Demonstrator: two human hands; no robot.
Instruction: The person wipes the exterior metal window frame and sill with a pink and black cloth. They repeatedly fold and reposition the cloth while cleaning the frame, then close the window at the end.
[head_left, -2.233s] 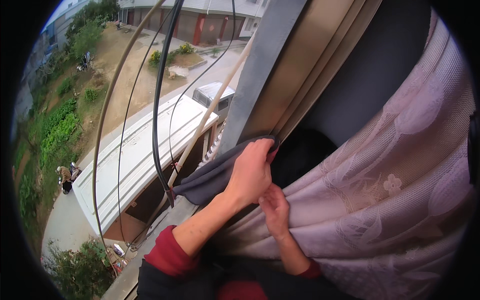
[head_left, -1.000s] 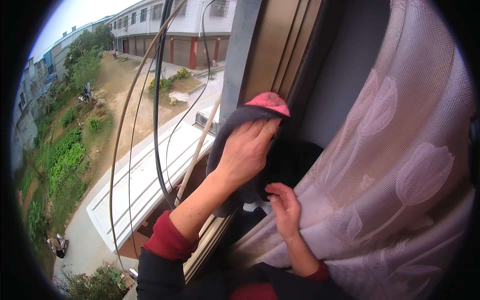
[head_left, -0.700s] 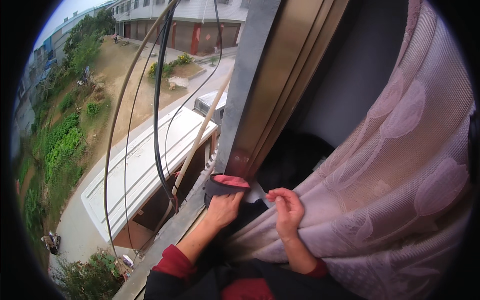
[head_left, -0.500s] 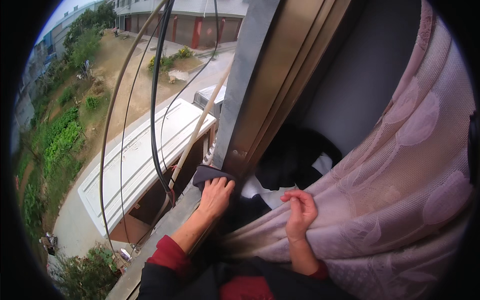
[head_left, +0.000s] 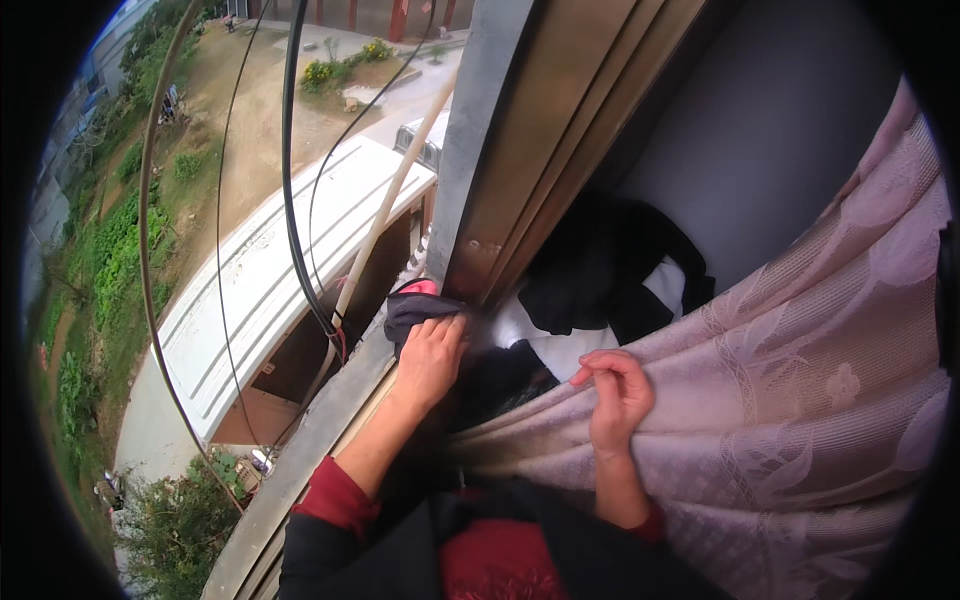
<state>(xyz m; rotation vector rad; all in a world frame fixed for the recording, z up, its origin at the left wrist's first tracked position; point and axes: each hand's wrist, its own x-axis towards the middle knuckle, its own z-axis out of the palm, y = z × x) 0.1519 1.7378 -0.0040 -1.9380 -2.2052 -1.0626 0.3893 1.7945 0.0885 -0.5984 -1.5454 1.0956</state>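
My left hand (head_left: 430, 365) is closed on a dark grey cloth (head_left: 408, 315) at the lower corner of the window frame (head_left: 500, 200). A pink patch shows in the folds at the cloth's top. The cloth rests against the sill (head_left: 290, 497), by the foot of the upright frame. My right hand (head_left: 617, 400) is held in front of a pale pink lace curtain (head_left: 760, 400), its fingers curled in toward the thumb. Nothing shows between those fingers.
Behind the frame lies a pile of black and white fabric (head_left: 610, 290), beside a grey wall (head_left: 740, 130). Outside, cables (head_left: 297, 190) and a pale pole (head_left: 392, 200) hang close to the sill. A white roof (head_left: 270, 270) lies below.
My view has tilted down and shifted. The cloth in my left hand has folded back, baring its pink part. My right hand stays curled by the curtain.
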